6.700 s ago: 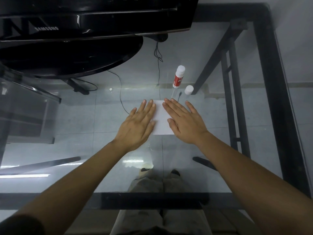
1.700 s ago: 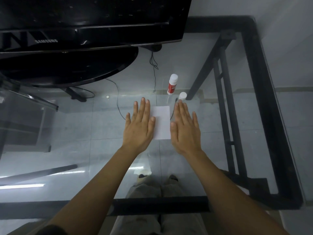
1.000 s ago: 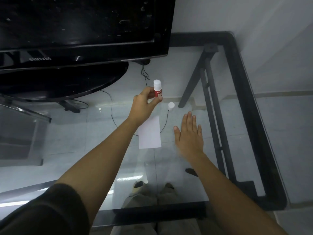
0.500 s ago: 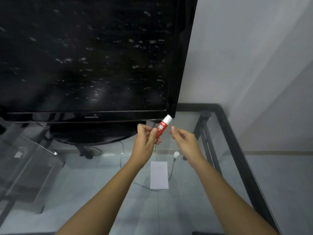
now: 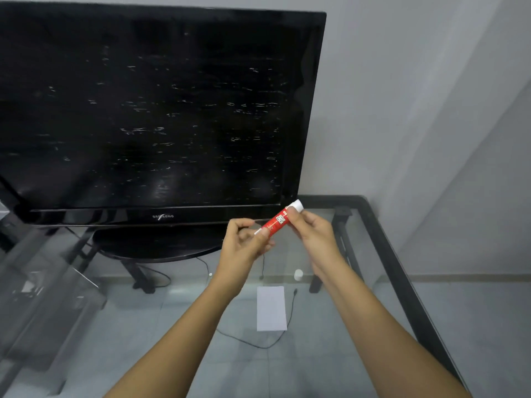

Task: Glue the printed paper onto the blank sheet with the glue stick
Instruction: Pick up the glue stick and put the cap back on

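Both my hands are raised above the glass table (image 5: 330,354), in front of the lower right corner of the black TV (image 5: 149,110); between them I hold the glue stick (image 5: 278,221), red body with white lettering, tilted so its white end points up and to the right; my right hand (image 5: 313,239) pinches the upper part of the stick, thumb and fingers closed on it near the white end; my left hand (image 5: 244,248) is closed on the lower end, fingers curled around it, thumb on top; the very bottom tip of the stick is hidden in my left fingers.

The white paper (image 5: 271,308) lies flat on the glass below my hands, between my forearms, long side running away from me; it shows plain white from here, I cannot tell whether this is one sheet or two stacked, or whether any print faces up; nothing touches it.

A small white cap (image 5: 298,273) stands on the glass just beyond the paper's far right corner, apart from it; a thin black cable (image 5: 258,344) is visible through the glass near the paper's right edge and near end; the TV base (image 5: 155,245) sits on the table to the left.
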### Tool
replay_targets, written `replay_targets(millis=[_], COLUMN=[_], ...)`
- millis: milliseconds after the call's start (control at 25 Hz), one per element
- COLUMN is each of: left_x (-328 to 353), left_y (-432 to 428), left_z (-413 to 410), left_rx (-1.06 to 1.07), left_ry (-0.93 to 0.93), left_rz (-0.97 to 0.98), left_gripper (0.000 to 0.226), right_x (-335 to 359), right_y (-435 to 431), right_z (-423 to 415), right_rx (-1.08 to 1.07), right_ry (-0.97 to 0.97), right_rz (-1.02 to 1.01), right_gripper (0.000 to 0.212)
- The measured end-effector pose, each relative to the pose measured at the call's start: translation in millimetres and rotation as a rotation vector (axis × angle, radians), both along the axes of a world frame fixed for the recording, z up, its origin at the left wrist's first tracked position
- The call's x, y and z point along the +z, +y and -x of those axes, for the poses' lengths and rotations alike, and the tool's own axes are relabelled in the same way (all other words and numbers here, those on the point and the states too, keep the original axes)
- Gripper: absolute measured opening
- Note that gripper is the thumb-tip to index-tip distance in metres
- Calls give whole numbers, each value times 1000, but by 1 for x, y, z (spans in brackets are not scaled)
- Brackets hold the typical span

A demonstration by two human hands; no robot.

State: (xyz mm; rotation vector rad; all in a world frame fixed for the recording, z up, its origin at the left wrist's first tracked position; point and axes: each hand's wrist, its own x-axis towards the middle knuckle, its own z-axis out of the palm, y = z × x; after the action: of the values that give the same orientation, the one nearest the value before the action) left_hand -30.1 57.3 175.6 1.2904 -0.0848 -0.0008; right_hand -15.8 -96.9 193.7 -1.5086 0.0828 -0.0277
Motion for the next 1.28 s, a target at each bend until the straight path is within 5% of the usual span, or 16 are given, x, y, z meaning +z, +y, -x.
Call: replay_targets(millis=[120, 160, 240, 400, 480, 600, 680, 840, 920, 1000, 1080, 1280], left_x=[17, 21, 24, 25, 29, 46, 46, 30, 33, 44, 47, 31], left_y=[3, 5, 5, -7, -6, -1, 0, -6, -2, 4, 5, -9], left_z=[0, 0, 1, 6, 4, 3, 4, 4, 0, 0, 0, 3], left_rx=[-311, -362, -355, -41, -59, -368, -383, -98, -177, -446, -538, -109], left_ry=[598, 680, 552, -104, 6, 613, 589, 112, 263, 654, 754, 89], left_rz=[545, 582, 384, -250, -247, 131, 128, -70, -54, 216, 288, -195], left_gripper=[46, 47, 42, 25, 36, 53, 48, 38, 39, 46, 48, 36], right_x=[3, 3, 2, 9, 12, 12, 10, 10, 10, 9, 8, 9], right_y=[-1, -2, -4, -4, -3, -5, -7, -7, -7, -7, -8, -11], right_z=[1, 2, 2, 1, 0, 1, 2, 1, 0, -2, -2, -6], right_rx=[43, 42, 24, 15, 30, 29, 12, -4, 1, 7, 8, -12], right_ry=[-24, -27, -37, -78, -107, -110, -111, -117, -108, -103, -111, -118], right_rz=[-24, -22, -29, -90, -87, -42, -46, -53, -35, 1, 27, 8], right_gripper=[29, 28, 28, 34, 34, 31, 31, 38, 39, 30, 23, 41])
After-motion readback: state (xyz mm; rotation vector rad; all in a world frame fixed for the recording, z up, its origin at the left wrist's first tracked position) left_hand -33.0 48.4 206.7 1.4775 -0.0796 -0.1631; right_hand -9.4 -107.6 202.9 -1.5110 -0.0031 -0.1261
